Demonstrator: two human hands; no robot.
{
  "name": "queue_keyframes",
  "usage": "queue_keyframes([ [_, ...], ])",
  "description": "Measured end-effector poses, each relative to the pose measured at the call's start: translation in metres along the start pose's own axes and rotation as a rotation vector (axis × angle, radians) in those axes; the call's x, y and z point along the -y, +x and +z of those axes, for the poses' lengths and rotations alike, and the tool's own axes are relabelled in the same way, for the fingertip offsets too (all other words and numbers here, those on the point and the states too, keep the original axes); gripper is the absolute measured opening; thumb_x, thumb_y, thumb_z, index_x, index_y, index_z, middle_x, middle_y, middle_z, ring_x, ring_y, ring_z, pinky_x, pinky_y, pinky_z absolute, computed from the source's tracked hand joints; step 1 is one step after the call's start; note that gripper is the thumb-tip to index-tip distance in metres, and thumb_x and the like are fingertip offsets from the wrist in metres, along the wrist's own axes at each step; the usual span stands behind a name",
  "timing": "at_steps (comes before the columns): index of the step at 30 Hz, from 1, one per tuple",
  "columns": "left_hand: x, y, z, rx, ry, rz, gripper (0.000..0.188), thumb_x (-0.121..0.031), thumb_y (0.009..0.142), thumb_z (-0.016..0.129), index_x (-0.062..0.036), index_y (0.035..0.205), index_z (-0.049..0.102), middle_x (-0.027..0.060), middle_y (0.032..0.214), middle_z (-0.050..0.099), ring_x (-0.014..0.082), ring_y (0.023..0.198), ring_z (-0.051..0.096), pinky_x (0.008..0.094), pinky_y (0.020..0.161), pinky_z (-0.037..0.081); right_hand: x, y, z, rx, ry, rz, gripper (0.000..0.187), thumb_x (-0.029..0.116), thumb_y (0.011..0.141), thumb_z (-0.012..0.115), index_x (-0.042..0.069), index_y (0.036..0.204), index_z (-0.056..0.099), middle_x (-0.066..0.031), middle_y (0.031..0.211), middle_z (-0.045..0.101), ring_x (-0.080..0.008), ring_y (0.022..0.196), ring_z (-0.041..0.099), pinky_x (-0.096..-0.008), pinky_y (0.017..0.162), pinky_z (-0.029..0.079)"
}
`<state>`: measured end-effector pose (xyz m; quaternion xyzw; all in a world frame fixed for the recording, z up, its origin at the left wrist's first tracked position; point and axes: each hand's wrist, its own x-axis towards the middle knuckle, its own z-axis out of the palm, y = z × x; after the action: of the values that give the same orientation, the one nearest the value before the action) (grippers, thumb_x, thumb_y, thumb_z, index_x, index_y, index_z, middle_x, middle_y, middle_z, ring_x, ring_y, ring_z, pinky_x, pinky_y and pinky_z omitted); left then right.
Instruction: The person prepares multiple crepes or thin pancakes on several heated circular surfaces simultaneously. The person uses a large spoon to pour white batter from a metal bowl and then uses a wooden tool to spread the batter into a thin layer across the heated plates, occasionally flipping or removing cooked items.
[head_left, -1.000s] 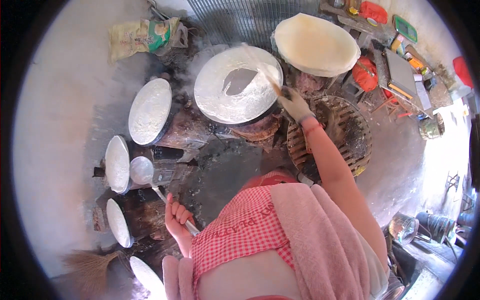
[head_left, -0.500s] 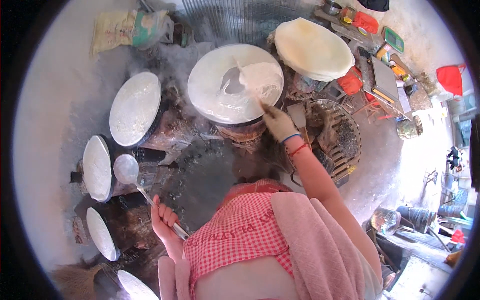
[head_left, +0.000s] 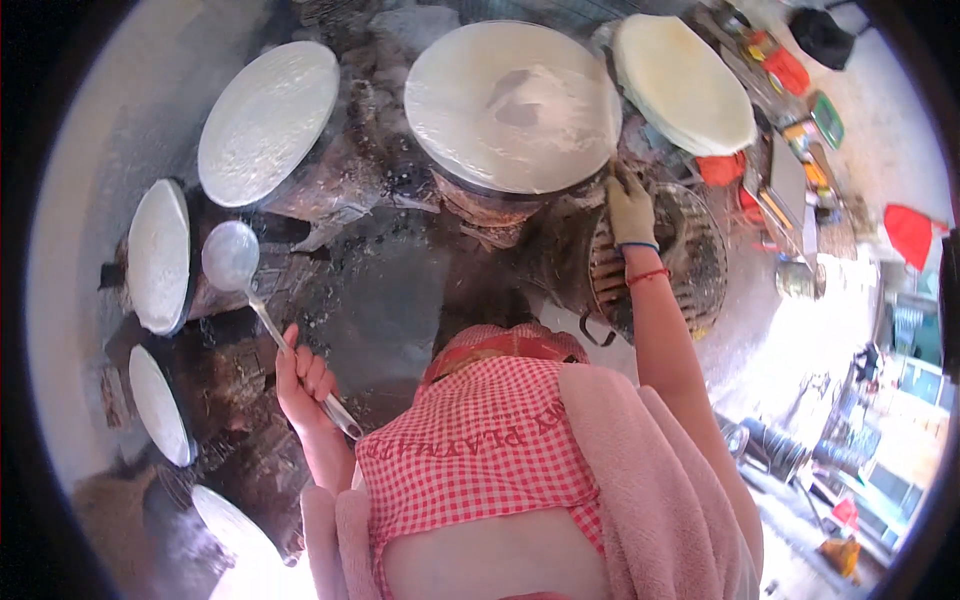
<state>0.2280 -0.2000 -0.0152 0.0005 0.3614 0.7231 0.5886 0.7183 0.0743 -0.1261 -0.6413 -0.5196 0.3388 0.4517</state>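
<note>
My left hand (head_left: 305,380) is wrapped round the handle of a long metal ladle (head_left: 231,256). Its round bowl, coated whitish, hangs in the air to the left. My right hand (head_left: 633,212), in a pale work glove, is at the right edge of a large round griddle (head_left: 470,120). The glove's fingers are closed; a small brownish tip shows at them, too unclear to name. A thin white batter layer covers the griddle, with a greyish patch right of its middle. A thick stack of thin round pancakes (head_left: 685,85) stands to the right of it.
More round griddles with white tops curve down the left side: an upper one (head_left: 268,125), then one (head_left: 160,257) and another (head_left: 160,405) below. Below my right hand stands a slatted round basket (head_left: 705,250). A cluttered low table (head_left: 780,185) stands at the right.
My right hand has moved from the batter's lower right to the griddle's right edge. The batter's bare patch has shrunk. The view has shifted; the ladle stays in my left hand.
</note>
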Motion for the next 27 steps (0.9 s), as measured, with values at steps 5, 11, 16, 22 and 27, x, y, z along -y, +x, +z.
queue_keyframes([
  [5,0.027,-0.007,0.039,-0.008,0.046,0.018,0.036,-0.021,0.111,0.044,-0.002,0.141,0.052,-0.0066,0.072,0.03,0.0026,0.053,0.025,0.0186,0.04,0.023,0.072,-0.004,0.049,0.437,-0.298,-0.135,0.048,0.032,0.099,0.056,0.016,0.144,0.057,-0.024,0.124,0.067,-0.0407,0.114,0.065,-0.0423,0.097,0.053],
  [11,0.071,-0.016,0.107,0.02,0.04,-0.061,0.034,-0.019,0.11,0.044,-0.0016,0.137,0.054,-0.0067,0.069,0.028,0.0027,0.05,0.024,0.0197,0.039,0.022,0.034,0.049,-0.027,0.359,-0.093,-0.07,0.046,0.026,0.102,0.056,0.007,0.144,0.056,-0.0191,0.136,0.064,-0.0313,0.126,0.062,-0.036,0.105,0.048],
  [16,0.112,-0.009,0.155,0.054,-0.014,-0.216,0.033,-0.016,0.109,0.044,-0.0014,0.137,0.053,-0.0057,0.07,0.03,0.0037,0.051,0.026,0.02,0.04,0.023,0.046,0.073,-0.013,0.702,-0.407,-0.249,0.042,0.025,0.098,0.058,0.005,0.134,0.063,-0.0237,0.126,0.067,-0.0357,0.111,0.068,-0.0404,0.097,0.053],
  [22,0.125,-0.031,0.186,0.041,0.138,-0.159,0.033,-0.016,0.11,0.043,-0.0009,0.137,0.053,-0.0056,0.071,0.032,0.0037,0.051,0.027,0.02,0.04,0.025,0.076,0.067,-0.09,0.631,-0.736,-0.55,0.045,0.031,0.105,0.05,0.033,0.15,0.047,-0.0187,0.089,0.068,-0.0323,0.082,0.07,-0.0448,0.074,0.058],
  [27,0.141,-0.006,0.201,0.099,0.162,-0.293,0.034,-0.018,0.11,0.043,-0.0012,0.137,0.053,-0.0056,0.072,0.033,0.0034,0.051,0.029,0.02,0.04,0.025,-0.007,0.157,-0.059,0.448,-0.593,-0.431,0.05,0.033,0.106,0.047,0.023,0.155,0.042,-0.0204,0.109,0.072,-0.0295,0.088,0.071,-0.0407,0.078,0.059],
])
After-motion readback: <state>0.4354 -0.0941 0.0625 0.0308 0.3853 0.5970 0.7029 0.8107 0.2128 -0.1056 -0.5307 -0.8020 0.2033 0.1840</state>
